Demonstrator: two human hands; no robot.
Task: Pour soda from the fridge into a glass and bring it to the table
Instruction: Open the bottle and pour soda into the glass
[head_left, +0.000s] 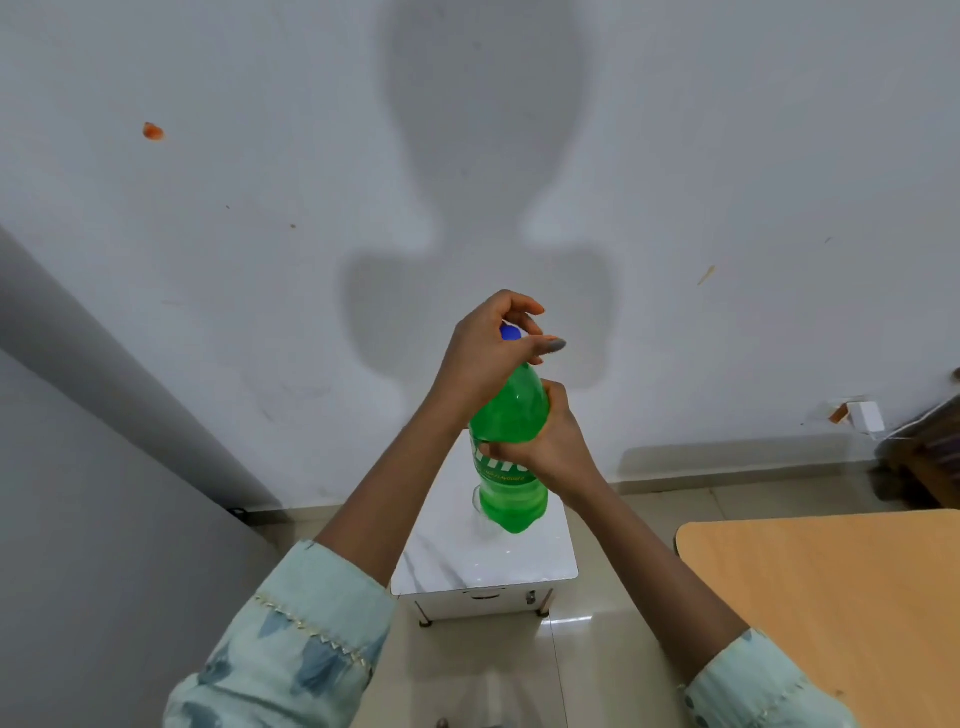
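A green soda bottle (511, 415) with a blue cap (510, 332) is held upright in the air above a small white marble-topped stand (457, 561). My right hand (550, 441) grips the bottle's body around the label. My left hand (493, 348) curls over the top, its fingers around the blue cap. A clear glass (480, 506) stands on the stand behind the bottle's base, mostly hidden by it.
A wooden table (831, 597) fills the lower right. A grey fridge side (104, 519) rises at the left. A white wall stands straight ahead, and tiled floor (597, 665) lies between the stand and the table. Dark objects sit at the far right edge.
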